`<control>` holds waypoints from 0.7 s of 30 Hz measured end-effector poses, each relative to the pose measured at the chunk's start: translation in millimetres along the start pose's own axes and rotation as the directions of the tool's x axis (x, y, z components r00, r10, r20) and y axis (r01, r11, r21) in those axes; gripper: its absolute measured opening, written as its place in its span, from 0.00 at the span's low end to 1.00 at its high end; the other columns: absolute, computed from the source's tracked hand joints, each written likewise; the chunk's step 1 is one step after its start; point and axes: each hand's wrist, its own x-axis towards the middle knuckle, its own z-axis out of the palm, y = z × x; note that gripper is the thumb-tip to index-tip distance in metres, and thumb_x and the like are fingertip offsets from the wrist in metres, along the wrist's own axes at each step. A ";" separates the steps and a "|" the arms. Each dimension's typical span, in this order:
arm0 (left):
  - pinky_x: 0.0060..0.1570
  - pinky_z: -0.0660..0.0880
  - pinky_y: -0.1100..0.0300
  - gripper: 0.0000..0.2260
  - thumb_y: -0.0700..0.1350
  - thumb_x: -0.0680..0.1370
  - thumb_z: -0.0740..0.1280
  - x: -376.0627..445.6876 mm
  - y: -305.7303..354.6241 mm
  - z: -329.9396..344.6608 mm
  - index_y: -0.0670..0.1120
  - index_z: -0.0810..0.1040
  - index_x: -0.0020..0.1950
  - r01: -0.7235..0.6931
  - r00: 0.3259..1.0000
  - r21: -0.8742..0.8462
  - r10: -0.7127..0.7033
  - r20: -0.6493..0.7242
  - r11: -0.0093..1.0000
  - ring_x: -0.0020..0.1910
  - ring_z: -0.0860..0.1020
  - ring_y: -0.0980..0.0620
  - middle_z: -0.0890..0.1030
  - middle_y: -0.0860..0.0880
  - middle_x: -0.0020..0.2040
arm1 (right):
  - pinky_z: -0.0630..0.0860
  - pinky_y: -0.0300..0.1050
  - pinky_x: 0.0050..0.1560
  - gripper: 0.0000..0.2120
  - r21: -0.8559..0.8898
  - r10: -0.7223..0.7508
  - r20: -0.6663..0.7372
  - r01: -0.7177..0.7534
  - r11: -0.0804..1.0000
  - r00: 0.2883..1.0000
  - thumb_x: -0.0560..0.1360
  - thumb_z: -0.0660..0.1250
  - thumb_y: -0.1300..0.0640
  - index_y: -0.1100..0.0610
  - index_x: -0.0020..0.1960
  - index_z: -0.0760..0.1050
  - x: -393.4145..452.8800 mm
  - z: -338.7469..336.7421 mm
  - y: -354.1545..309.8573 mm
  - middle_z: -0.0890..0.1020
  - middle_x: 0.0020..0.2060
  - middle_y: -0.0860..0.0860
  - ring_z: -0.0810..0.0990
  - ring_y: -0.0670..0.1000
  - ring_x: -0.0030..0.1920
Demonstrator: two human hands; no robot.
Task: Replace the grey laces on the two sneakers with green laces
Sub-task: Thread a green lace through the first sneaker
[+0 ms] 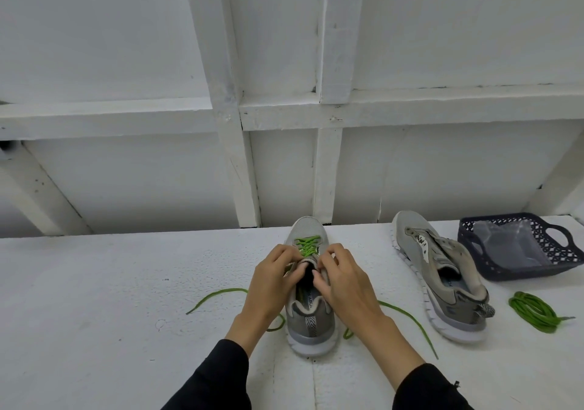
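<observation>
A grey sneaker (311, 321) stands heel toward me at the table's middle, with a green lace (306, 244) crossed through its front eyelets. Both loose lace ends trail on the table, one to the left (215, 296) and one to the right (410, 321). My left hand (271, 283) and my right hand (344, 283) are curled at the shoe's upper eyelets, fingers pinching the lace and the tongue area. A second grey sneaker (442, 277) lies to the right without laces. A coiled green lace (534, 311) rests beside it.
A dark blue plastic basket (518, 248) holding clear plastic sits at the far right. The white table (110, 299) ends at a white panelled wall behind the shoes.
</observation>
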 end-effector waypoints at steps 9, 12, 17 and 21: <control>0.27 0.73 0.58 0.11 0.53 0.73 0.72 1.8 -5.3 -16.5 0.48 0.75 0.42 -0.185 0.972 0.474 0.089 0.217 0.861 0.43 0.78 0.54 0.74 0.54 0.56 | 0.63 0.32 0.35 0.03 0.097 0.013 -0.032 -0.010 0.995 0.999 0.76 0.64 0.65 0.59 0.44 0.71 -2.0 -6.5 18.3 0.71 0.39 0.49 0.68 0.46 0.36; 0.31 0.77 0.56 0.10 0.54 0.76 0.68 -1.8 -9.0 -14.9 0.48 0.77 0.44 -0.172 0.977 0.427 0.097 0.192 0.888 0.46 0.78 0.55 0.74 0.53 0.58 | 0.69 0.31 0.36 0.02 0.218 -0.003 0.081 -0.015 0.976 0.997 0.77 0.66 0.58 0.56 0.47 0.74 1.8 -16.8 17.5 0.72 0.43 0.46 0.72 0.44 0.37; 0.32 0.76 0.59 0.15 0.54 0.80 0.57 -4.4 -0.2 -1.3 0.46 0.77 0.51 -0.151 0.982 0.365 0.097 0.162 0.919 0.45 0.79 0.54 0.75 0.53 0.59 | 0.73 0.35 0.43 0.09 0.236 0.015 0.231 -0.071 0.969 0.973 0.76 0.66 0.50 0.52 0.53 0.76 6.1 -17.9 6.8 0.70 0.50 0.44 0.73 0.43 0.45; 0.32 0.78 0.54 0.17 0.53 0.81 0.54 0.2 4.7 -5.3 0.45 0.78 0.54 -0.102 0.993 0.352 0.074 0.094 0.930 0.42 0.79 0.54 0.77 0.53 0.55 | 0.76 0.41 0.47 0.11 0.107 0.049 0.265 -0.080 0.991 0.963 0.76 0.67 0.51 0.52 0.56 0.74 6.9 -16.4 3.1 0.70 0.53 0.47 0.74 0.48 0.49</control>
